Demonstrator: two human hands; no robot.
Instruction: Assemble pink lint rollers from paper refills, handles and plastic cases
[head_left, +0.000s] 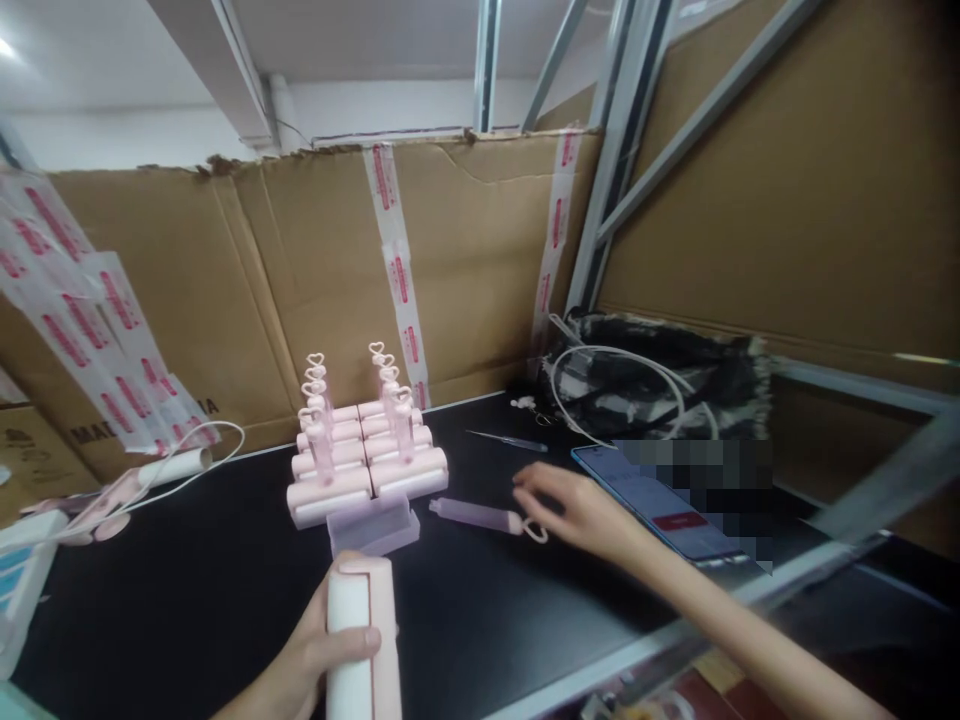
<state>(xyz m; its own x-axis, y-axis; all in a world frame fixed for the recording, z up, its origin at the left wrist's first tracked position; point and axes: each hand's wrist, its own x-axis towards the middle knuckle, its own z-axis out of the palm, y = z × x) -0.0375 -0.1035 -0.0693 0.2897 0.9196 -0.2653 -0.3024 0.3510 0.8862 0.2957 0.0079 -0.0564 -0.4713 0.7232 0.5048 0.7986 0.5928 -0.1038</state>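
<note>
My left hand [315, 640] is wrapped round a pink-and-white case [384, 620], long and rounded, held upright at the near edge of the view. My right hand [577, 505] reaches over the black table with fingers apart, close beside the heart-shaped loop of a translucent purple stick [480, 515] that lies flat. Whether a fingertip touches the loop I cannot tell. Beyond my left hand sits a translucent purple box [371, 528]. Behind it, several pink-and-white cases [409, 470] lie in two columns, with heart-topped sticks [319, 450] standing up from them.
A thin pointed tool [510, 440] lies behind the purple stick. At right are a phone [660, 510] and a dark fabric bundle [652, 385] with a white cable. A pink device with a white tube [176, 467] lies left. Cardboard [322, 270] walls the back; metal struts [622, 160] rise at right.
</note>
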